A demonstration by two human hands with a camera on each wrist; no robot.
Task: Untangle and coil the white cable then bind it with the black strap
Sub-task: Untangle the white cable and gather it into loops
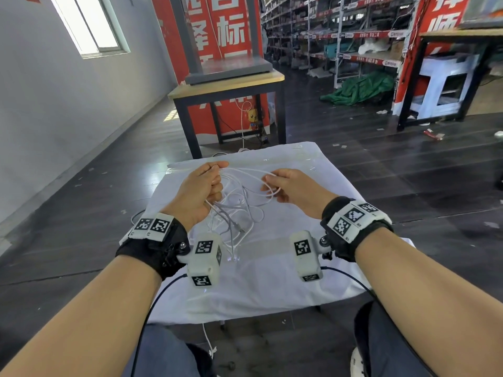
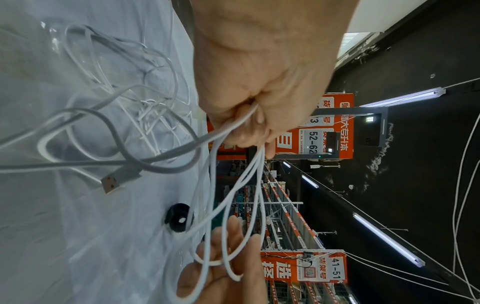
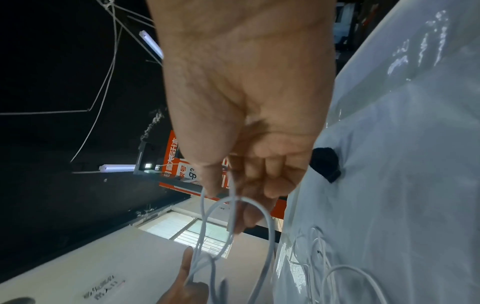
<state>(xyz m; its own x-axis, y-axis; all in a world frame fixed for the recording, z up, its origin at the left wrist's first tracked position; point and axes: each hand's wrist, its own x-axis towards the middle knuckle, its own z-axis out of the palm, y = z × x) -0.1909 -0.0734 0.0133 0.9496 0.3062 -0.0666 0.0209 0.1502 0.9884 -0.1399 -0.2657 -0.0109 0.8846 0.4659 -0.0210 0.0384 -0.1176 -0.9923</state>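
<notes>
A thin white cable (image 1: 245, 202) lies in a loose tangle on the white cloth and rises in loops between my hands. My left hand (image 1: 215, 180) grips several strands (image 2: 233, 185) in a curled fist above the cloth. My right hand (image 1: 272, 186) pinches the far bend of the loops (image 3: 267, 226) between thumb and fingers. A USB plug (image 2: 114, 181) rests on the cloth near the tangle. The black strap (image 2: 176, 218), rolled into a small ring, sits on the cloth beyond the cable (image 3: 324, 164); the head view does not show it.
The white cloth (image 1: 272, 281) covers a small table in front of my knees. One cable end hangs off its front edge (image 1: 208, 341). A wooden table with black legs (image 1: 226, 83) stands behind, with storage shelves (image 1: 353, 36) at the back right.
</notes>
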